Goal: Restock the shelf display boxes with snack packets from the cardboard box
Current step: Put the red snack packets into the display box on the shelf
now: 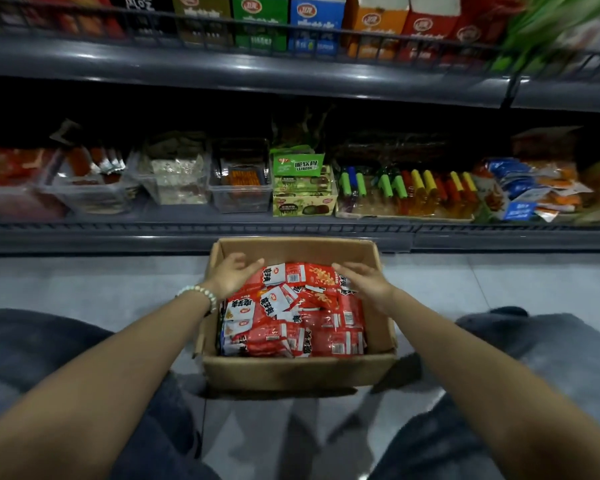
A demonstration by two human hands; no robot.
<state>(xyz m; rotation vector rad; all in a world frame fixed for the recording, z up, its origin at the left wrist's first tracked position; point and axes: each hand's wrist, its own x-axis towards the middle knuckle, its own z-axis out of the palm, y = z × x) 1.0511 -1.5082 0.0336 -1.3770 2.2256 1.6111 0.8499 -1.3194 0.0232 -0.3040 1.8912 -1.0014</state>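
So the open brown cardboard box [291,370] is parked on the grey tiled floor [84,278], right in front of the dark grey metal shelf [187,233]. It's packed nearly to the brim with red-and-white plastic snack packets [291,317]. The left hand [234,275] and right hand [364,284] are both held over the far end of the pile, one at each side. The fingers are spread and loose, so the grip is apart on both and nothing is clamped yet. Whether the fingertips actually touch the wrappers can't quite be told.

The step looks like a two-handed scoop. It's probably best done with the palms slid down either side of a bundle and pressed together, so a whole stack gets squeezed rather than a few packets pinched off the top. A modest bunch should be taken, since glossy wrappers can be expected to slide and spill if too many are lifted. The packets lie jumbled, so ideally they'd be squared up facing one way before being carried up. Which display box is meant can't be told, though the red cardboard display boxes [426,26] on the upper shelf seem a plausible match by colour.
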